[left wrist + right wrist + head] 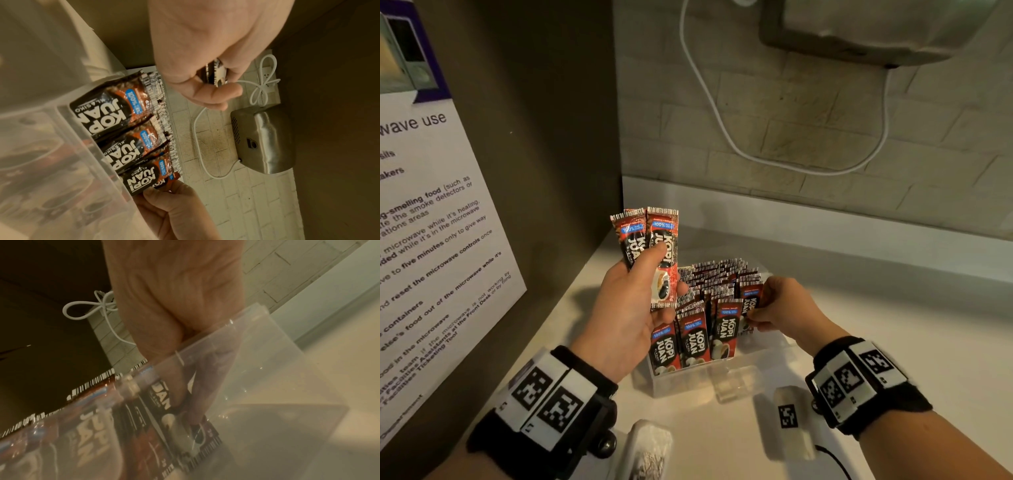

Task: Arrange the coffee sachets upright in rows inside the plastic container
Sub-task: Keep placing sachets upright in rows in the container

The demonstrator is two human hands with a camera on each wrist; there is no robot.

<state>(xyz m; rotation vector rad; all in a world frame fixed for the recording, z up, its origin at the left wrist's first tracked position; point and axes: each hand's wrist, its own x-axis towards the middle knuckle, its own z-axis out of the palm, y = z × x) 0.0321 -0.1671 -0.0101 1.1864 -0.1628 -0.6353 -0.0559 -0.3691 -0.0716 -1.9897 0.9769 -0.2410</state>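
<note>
At centre frame, the left hand [626, 308] holds two spare red-and-black foil coffee sachets [650, 250] ready as stock, above the clear plastic container [688, 380], while the right hand [784, 305] pinches one sachet [750, 305] upright, likely seating it in the right-hand row.

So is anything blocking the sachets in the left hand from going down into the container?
Nothing visible does. The left hand holds two sachets above the open-topped plastic container; only the right hand, gripping a sachet in the rows, is nearby.
</note>
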